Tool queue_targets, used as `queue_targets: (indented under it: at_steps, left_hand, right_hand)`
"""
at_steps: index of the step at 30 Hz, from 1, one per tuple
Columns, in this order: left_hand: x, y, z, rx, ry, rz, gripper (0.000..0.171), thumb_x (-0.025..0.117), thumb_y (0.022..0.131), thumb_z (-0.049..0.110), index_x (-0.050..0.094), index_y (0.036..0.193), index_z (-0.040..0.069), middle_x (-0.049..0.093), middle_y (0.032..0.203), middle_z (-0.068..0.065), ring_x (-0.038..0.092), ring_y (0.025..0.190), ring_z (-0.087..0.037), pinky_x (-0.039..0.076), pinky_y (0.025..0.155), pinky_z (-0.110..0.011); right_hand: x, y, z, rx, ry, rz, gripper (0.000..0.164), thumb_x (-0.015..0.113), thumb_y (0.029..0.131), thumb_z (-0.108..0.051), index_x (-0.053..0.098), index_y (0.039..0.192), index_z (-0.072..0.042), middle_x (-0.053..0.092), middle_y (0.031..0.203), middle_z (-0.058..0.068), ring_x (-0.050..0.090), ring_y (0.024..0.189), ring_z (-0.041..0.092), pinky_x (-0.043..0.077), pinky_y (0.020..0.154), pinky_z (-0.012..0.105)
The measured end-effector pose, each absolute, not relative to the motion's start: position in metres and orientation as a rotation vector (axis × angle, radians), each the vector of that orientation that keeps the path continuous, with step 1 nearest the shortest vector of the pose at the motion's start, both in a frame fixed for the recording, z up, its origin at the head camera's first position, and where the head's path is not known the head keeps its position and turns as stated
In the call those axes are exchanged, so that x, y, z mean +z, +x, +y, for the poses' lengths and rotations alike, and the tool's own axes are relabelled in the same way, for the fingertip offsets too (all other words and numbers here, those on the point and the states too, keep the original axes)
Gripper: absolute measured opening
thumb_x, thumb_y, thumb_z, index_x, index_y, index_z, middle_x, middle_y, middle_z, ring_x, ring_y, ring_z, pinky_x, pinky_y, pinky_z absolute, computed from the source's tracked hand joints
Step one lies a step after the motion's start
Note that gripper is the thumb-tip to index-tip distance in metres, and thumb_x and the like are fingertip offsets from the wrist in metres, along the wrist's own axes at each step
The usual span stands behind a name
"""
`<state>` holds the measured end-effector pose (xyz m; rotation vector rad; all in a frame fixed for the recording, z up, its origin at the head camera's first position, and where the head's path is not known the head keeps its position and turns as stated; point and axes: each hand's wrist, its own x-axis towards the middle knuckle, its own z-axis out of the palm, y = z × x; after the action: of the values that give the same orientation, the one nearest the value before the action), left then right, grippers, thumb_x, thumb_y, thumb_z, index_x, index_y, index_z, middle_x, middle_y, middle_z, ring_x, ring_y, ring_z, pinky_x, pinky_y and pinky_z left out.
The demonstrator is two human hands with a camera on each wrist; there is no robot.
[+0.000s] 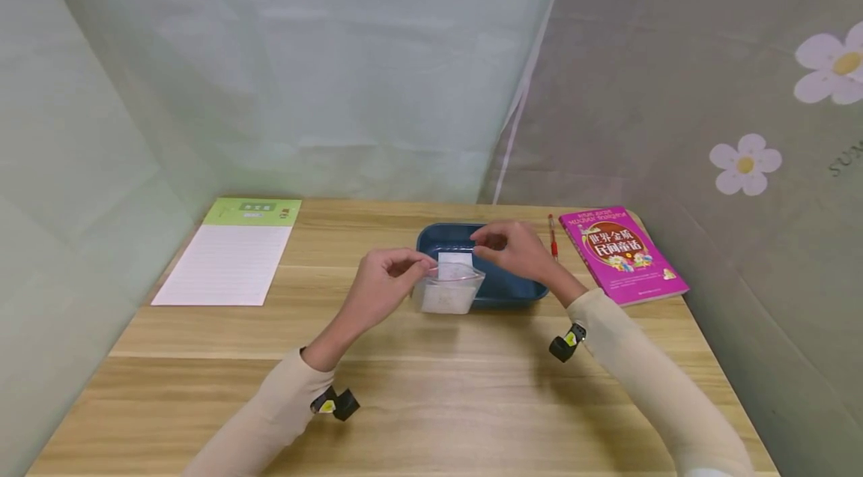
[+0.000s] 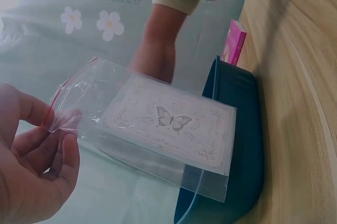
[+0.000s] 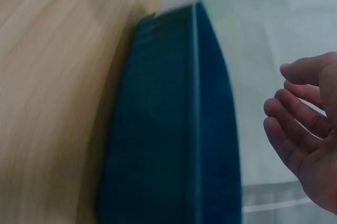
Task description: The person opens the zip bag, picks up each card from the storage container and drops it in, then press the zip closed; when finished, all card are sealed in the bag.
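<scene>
My left hand (image 1: 389,284) pinches the top edge of a clear zip bag (image 1: 450,290) between thumb and fingers. A pale card with a butterfly drawing (image 2: 171,120) lies inside the bag, plain in the left wrist view. The bag hangs in front of the near side of a dark blue bin (image 1: 509,286), overlapping its rim in the head view. Over that bin is my right hand (image 1: 518,248), its fingers loosely bent and holding nothing. Behind the bag's mouth a white rectangle (image 1: 455,259) shows against the bin's inside.
A lined writing pad with a green header (image 1: 222,260) lies at the left of the wooden table (image 1: 404,409). To the right of the bin are a red pen (image 1: 553,237) and a pink book (image 1: 623,256). Fabric walls (image 1: 337,73) enclose the table at the back and sides.
</scene>
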<state>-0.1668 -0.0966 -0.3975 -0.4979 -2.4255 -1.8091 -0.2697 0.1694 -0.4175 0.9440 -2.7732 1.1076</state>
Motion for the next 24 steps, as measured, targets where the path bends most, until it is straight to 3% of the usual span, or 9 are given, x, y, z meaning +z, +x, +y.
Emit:
queue_targets:
  at_steps: [7,24]
  left_hand:
    - [-0.4,-0.167,-0.097,-1.812,-0.512,-2.406,0.019,0.064,0.101,0.015,0.079,0.106,0.004,0.077,0.101,-0.007,0.069,0.091,-0.021,0.054,0.076,-0.026]
    - [-0.399,-0.168,-0.099,-1.809,-0.511,-2.409,0.018,0.064,0.101,0.015,0.079,0.105,0.007,0.078,0.1,-0.006,0.069,0.092,-0.019,0.054,0.077,-0.026]
  right_hand:
    - [-0.442,-0.29,0.168,1.16,0.917,-2.851,0.029,0.075,0.093,-0.017,0.075,0.118,-0.002,0.075,0.11,0.01,0.072,0.094,0.021,0.058,0.083,0.041]
    - [-0.486,-0.313,0.164,0.947,0.934,-2.916,0.031,0.081,0.086,-0.015,0.077,0.116,-0.007,0.076,0.111,0.009,0.073,0.096,0.023,0.058,0.083,0.042]
